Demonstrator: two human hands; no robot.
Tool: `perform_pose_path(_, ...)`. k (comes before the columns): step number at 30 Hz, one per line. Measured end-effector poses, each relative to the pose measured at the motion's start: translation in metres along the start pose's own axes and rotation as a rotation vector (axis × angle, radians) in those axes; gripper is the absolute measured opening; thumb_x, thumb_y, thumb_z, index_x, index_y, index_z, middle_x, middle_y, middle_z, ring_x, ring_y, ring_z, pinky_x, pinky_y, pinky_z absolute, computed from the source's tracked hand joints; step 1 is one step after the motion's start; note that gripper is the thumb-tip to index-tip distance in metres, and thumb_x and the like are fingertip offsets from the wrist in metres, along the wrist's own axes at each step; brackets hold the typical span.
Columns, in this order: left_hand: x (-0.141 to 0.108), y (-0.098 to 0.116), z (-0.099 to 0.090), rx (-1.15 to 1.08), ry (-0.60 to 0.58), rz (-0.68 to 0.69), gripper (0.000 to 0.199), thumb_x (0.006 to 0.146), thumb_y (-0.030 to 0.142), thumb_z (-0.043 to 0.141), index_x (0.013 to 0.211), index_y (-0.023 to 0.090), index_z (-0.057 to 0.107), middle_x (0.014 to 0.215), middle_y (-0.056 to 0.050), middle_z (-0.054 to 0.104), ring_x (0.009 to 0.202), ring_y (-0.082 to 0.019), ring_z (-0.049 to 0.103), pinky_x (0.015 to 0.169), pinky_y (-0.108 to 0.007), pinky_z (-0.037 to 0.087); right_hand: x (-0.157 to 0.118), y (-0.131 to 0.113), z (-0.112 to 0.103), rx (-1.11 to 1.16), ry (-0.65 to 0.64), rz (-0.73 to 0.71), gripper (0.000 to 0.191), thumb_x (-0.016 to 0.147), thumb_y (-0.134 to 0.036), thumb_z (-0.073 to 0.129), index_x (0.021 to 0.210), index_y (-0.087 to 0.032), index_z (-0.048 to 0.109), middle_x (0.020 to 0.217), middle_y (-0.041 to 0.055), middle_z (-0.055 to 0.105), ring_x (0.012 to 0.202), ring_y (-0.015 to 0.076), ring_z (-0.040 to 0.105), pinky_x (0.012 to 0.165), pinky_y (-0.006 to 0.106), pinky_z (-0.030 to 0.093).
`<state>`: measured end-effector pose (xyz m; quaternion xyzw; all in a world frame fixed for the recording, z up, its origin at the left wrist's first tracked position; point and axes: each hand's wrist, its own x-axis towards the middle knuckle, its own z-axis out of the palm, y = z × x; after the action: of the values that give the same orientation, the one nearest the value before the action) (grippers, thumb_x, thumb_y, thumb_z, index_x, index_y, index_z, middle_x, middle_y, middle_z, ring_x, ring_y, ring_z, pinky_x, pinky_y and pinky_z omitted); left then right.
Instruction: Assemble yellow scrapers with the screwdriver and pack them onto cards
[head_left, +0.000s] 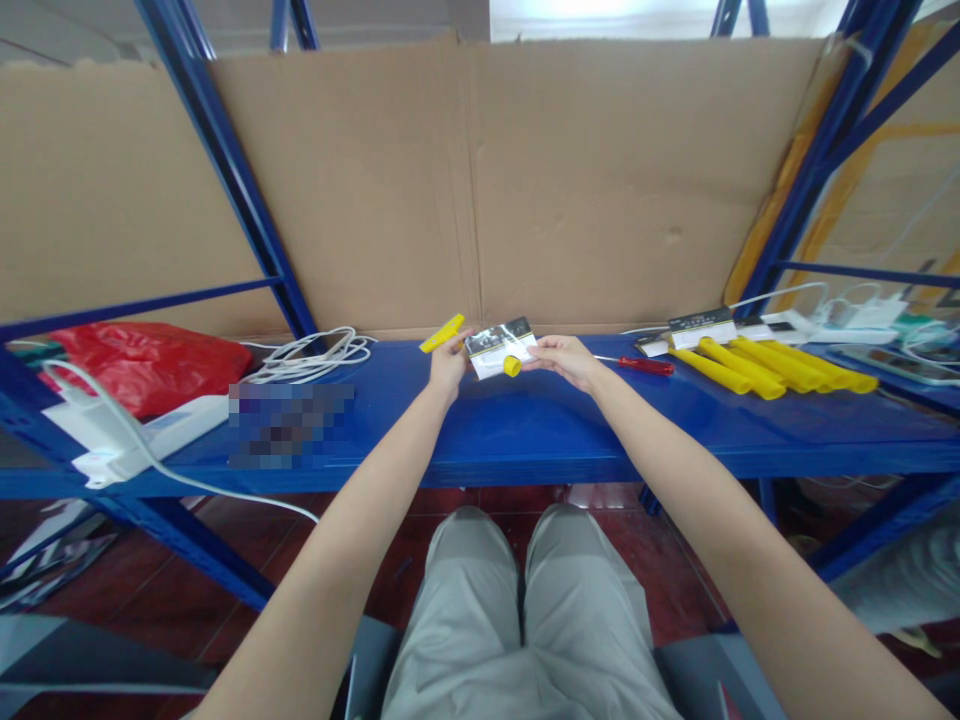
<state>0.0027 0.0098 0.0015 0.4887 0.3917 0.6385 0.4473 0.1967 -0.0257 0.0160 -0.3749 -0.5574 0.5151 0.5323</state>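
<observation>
Above the blue shelf, my left hand [448,362] is closed, with a yellow tube-like piece [442,333] sticking out past its fingers. Between both hands is a black-and-white printed card [487,352]; the left fingertips touch its left edge. My right hand [568,360] pinches the card's right side. A round yellow end [512,366] shows at the card's lower edge; whether it belongs to the tube-like piece I cannot tell. Just right of my right hand lies a screwdriver with a red handle [646,366].
Several yellow tubes [757,366] lie side by side at the right, beside printed cards [701,326]. Further right are a phone [896,363] and white chargers. At left are a red plastic bag [150,365], a coiled white cable [311,357] and a power strip [180,425]. Cardboard [600,190] walls the back.
</observation>
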Motion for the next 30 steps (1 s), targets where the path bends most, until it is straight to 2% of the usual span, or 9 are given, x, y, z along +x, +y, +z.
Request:
perform_pose_path(5,-0.008,0.0,0.007,0.008,-0.1,0.018,0.028,0.06,0.015,0.076,0.088,0.014,0.073,0.085,-0.008,0.073,0.09,-0.026,0.068,0.079,-0.039,0.055,-0.001,0.0,0.004,-0.003,0.017,-0.017,0.016,0.076,-0.003,0.066,0.066,-0.016,0.067,0.07,0.0028,0.071,0.064,0.0102,0.066,0.078,0.026,0.056)
perform_pose_path(8,-0.01,0.002,0.009,0.023,-0.121,0.016,0.028,0.057,0.013,0.077,0.084,0.014,0.073,0.083,-0.007,0.073,0.092,-0.026,0.068,0.083,-0.039,0.054,0.0,0.001,0.005,0.003,0.053,-0.033,0.016,0.075,-0.003,0.066,0.066,-0.016,0.068,0.071,0.0023,0.072,0.062,0.0098,0.066,0.078,0.026,0.055)
perform_pose_path(14,-0.007,0.003,0.008,-0.013,-0.083,0.025,0.037,0.059,0.006,0.07,0.094,0.018,0.072,0.085,-0.004,0.073,0.089,-0.022,0.069,0.083,-0.035,0.054,0.004,0.006,0.003,-0.016,0.128,-0.047,0.011,0.075,-0.009,0.068,0.068,-0.018,0.067,0.068,0.001,0.07,0.066,0.0111,0.066,0.076,0.026,0.054)
perform_pose_path(22,-0.005,0.001,0.007,-0.019,-0.053,0.045,0.04,0.06,0.004,0.067,0.098,0.016,0.072,0.087,-0.006,0.073,0.089,-0.022,0.069,0.08,-0.034,0.055,0.002,0.006,0.005,-0.014,0.099,-0.023,0.012,0.075,-0.009,0.067,0.067,-0.019,0.066,0.065,-0.0002,0.069,0.062,0.0097,0.064,0.07,0.023,0.054)
perform_pose_path(26,-0.001,-0.001,0.005,-0.031,-0.03,0.061,0.053,0.06,0.002,0.067,0.111,0.019,0.068,0.09,-0.004,0.073,0.088,-0.02,0.068,0.078,-0.032,0.055,0.0,0.005,0.007,0.004,0.08,-0.007,0.016,0.077,-0.005,0.064,0.066,-0.017,0.065,0.068,0.001,0.07,0.064,0.0096,0.065,0.074,0.024,0.054)
perform_pose_path(30,0.001,-0.002,0.003,-0.05,0.031,0.04,0.076,0.062,0.001,0.068,0.133,0.024,0.053,0.097,-0.004,0.072,0.085,-0.018,0.069,0.075,-0.03,0.055,-0.001,0.004,0.009,0.006,0.079,-0.004,0.019,0.078,-0.002,0.061,0.066,-0.017,0.064,0.068,0.001,0.069,0.062,0.0086,0.064,0.077,0.024,0.054)
